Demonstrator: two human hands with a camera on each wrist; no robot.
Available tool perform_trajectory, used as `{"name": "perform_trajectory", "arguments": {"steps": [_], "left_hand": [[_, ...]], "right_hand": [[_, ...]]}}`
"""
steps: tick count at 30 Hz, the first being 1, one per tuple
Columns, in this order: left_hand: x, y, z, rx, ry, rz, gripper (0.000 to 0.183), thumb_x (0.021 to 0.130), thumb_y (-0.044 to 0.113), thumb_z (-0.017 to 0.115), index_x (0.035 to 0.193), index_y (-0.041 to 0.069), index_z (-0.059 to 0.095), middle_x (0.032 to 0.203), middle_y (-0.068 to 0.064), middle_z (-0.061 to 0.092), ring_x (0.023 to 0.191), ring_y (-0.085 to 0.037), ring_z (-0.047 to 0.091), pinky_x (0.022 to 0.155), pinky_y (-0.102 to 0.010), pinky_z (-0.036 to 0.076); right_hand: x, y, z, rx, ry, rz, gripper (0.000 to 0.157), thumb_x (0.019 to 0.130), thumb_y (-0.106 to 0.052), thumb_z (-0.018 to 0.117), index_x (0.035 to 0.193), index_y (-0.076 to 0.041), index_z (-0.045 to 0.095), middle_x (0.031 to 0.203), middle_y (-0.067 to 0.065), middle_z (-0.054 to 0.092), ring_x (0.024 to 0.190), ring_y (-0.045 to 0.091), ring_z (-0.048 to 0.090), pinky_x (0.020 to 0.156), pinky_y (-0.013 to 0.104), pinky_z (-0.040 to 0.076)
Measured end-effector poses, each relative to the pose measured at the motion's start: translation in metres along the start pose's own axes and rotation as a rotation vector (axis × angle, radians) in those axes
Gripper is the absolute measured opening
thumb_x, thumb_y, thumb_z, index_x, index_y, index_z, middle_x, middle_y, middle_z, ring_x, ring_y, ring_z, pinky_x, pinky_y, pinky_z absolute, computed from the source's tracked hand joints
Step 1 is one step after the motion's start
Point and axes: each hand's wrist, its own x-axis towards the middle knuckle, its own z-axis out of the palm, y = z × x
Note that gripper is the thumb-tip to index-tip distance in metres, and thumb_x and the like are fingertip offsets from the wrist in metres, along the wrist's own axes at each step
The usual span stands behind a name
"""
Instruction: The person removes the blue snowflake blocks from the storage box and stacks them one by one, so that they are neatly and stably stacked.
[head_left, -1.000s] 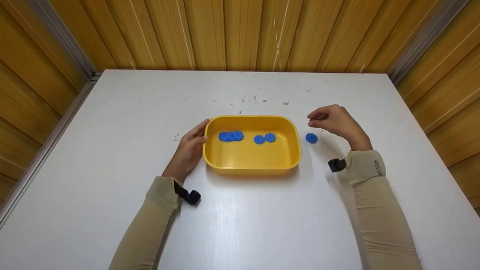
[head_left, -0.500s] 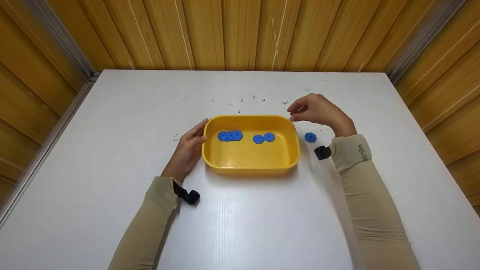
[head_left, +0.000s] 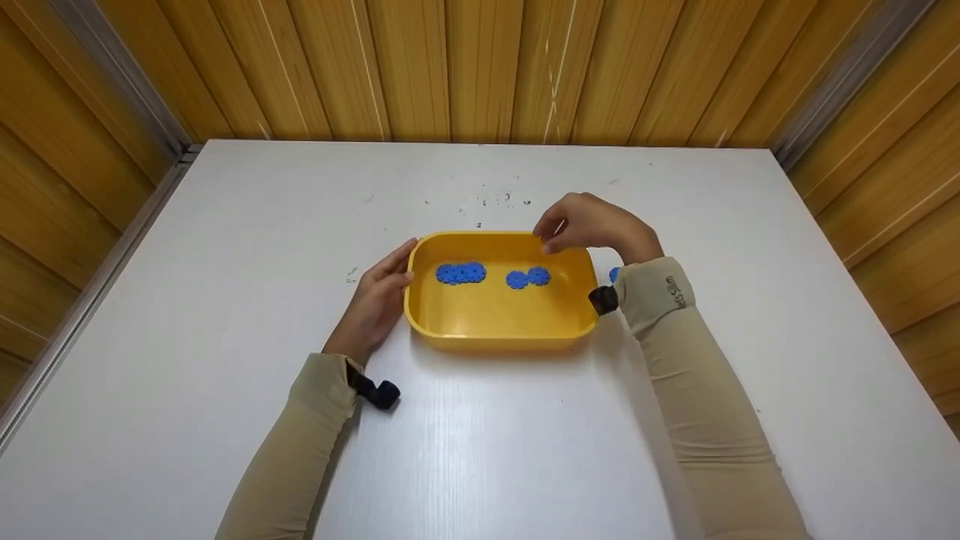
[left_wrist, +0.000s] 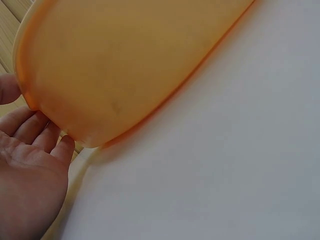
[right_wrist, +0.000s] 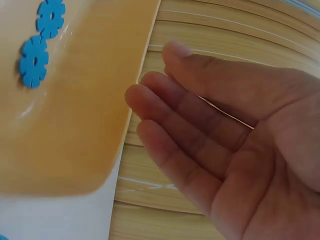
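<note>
A yellow plastic basin (head_left: 480,343) stands on the white table, with blue notched snowflake discs inside. Several of them overlap in a row (head_left: 460,273) at the left; a linked pair (head_left: 527,277) lies right of centre. My left hand (head_left: 380,298) grips the basin's left end, its thumb at the wall and fingers around the far corner. Over the basin's far right rim hovers my right hand (head_left: 589,223). Its fingers are loosely bent with nothing between them in the right wrist view. Another blue disc (head_left: 614,274) on the table is mostly hidden behind the right cuff.
The white table (head_left: 480,442) reaches out on all sides of the basin. Wood-patterned panels (head_left: 480,71) rise behind it and at both sides. Small dark marks (head_left: 506,198) dot the tabletop beyond the basin. A black wrist camera (head_left: 603,300) overlaps the basin's right end.
My right hand has moved left from beside the loose disc to over the basin's far right rim. Its sleeve now covers most of that disc. The left hand and basin stay in place.
</note>
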Motion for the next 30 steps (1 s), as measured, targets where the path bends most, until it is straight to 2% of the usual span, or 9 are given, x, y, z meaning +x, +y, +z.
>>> {"name": "perform_trajectory", "arguments": {"steps": [11,20,27,30], "left_hand": [[0.0,0.0,-0.001,-0.009,-0.022,0.017,0.063,0.101,-0.006,0.043,0.161,0.006,0.027,0.172,-0.006,0.021,0.159,-0.019,0.02,0.129,-0.034,0.023],[0.001,-0.001,-0.001,-0.006,-0.013,0.012,0.063,0.101,-0.005,0.044,0.161,0.006,0.028,0.172,-0.005,0.022,0.159,-0.019,0.02,0.129,-0.034,0.024],[0.002,-0.001,-0.001,0.004,-0.01,0.014,0.062,0.101,-0.005,0.045,0.16,0.006,0.031,0.171,-0.004,0.024,0.159,-0.017,0.02,0.129,-0.033,0.024],[0.001,-0.001,0.0,0.002,-0.003,0.016,0.062,0.1,-0.005,0.046,0.16,0.006,0.031,0.171,-0.004,0.025,0.159,-0.016,0.02,0.129,-0.032,0.023]], "right_hand": [[0.019,-0.008,0.02,-0.019,-0.094,0.038,0.031,0.092,-0.007,0.073,0.122,-0.001,0.073,0.12,0.016,0.073,0.111,0.031,0.066,0.106,0.047,0.053],[0.029,-0.014,0.037,-0.05,-0.169,0.049,0.035,0.092,-0.005,0.073,0.126,-0.003,0.071,0.127,0.015,0.071,0.112,0.029,0.065,0.107,0.047,0.053],[0.032,-0.017,0.046,-0.076,-0.178,0.118,0.033,0.091,-0.003,0.074,0.124,-0.006,0.072,0.126,0.013,0.07,0.104,0.026,0.062,0.1,0.041,0.057],[0.033,-0.017,0.049,-0.093,-0.17,0.114,0.031,0.09,-0.002,0.074,0.121,-0.006,0.073,0.124,0.013,0.071,0.104,0.026,0.063,0.098,0.041,0.058]]}}
